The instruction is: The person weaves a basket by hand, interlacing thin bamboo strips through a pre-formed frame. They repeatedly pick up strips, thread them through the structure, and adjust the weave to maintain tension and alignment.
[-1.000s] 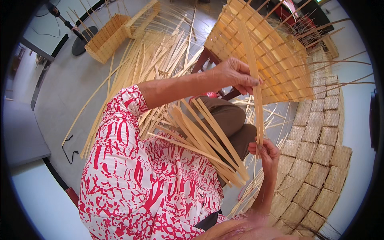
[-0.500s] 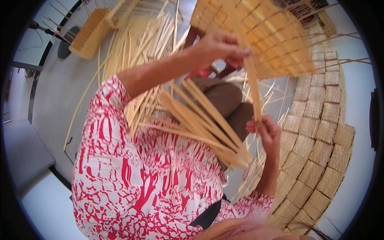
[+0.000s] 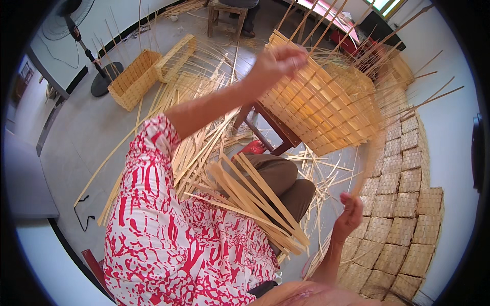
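My left hand (image 3: 283, 64), blurred with fingers closed, is raised at the upper left of a half-woven bamboo basket (image 3: 326, 107) with long upright splints; what it holds I cannot make out. The basket rests tilted on a wooden stand (image 3: 278, 137). My right hand (image 3: 350, 213), lower right, grips a long flat strip (image 3: 368, 166), which rises blurred past the basket's right side. A bundle of wide strips (image 3: 263, 209) lies across my lap, over brown trousers.
Loose strips (image 3: 199, 137) cover the floor. Two unfinished baskets (image 3: 130, 86) sit back left beside a standing fan (image 3: 104, 76). Stacked woven blocks (image 3: 408, 214) line the right wall. A person (image 3: 245, 20) is by a stool (image 3: 224, 20) at the back.
The strip once held between both hands has swung right, its top now away from my left hand. My left hand has moved up and left; my right hand, lower than half a second ago.
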### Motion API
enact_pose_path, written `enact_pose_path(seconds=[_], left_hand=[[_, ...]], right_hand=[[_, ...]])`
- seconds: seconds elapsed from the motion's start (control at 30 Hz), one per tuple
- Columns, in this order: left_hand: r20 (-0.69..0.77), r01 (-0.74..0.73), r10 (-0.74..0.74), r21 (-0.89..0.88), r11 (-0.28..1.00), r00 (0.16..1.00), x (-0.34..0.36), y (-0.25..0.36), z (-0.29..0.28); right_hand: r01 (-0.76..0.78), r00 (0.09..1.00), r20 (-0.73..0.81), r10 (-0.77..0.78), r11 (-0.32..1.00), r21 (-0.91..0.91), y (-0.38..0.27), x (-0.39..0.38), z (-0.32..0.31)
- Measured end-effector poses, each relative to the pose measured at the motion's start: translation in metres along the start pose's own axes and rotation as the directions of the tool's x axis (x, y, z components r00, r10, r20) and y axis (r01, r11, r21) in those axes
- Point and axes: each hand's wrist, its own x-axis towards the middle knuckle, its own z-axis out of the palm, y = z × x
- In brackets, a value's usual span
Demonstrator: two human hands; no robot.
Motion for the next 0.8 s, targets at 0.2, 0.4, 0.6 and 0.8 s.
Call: enact_pose_path(seconds=[0.2,0.4,0.6,0.8], left_hand=[[-0.118,-0.175,0.267,0.503,0.846,0.956,0.115,0.007,-0.066],[-0.110,-0.307,0.378,0.401,0.863,0.919,0.133,0.064,-0.042],[0.278,-0.375,0.254,0.609,0.699,0.926,0.132,0.069,-0.031],[0.447,-0.330,-0.059,0.737,0.590,0.892,0.140,0.072,-0.015]], right_hand=[[-0.158,0.896,-0.341,0.285,0.921,0.355,0.014,0.029,-0.021],[-0.239,0.880,-0.141,0.453,0.680,0.693,0.050,0.108,-0.004],[-0.257,0.888,-0.032,0.459,0.553,0.793,0.066,0.167,0.014],[-0.234,0.919,-0.004,0.393,0.556,0.798,0.067,0.181,0.032]])
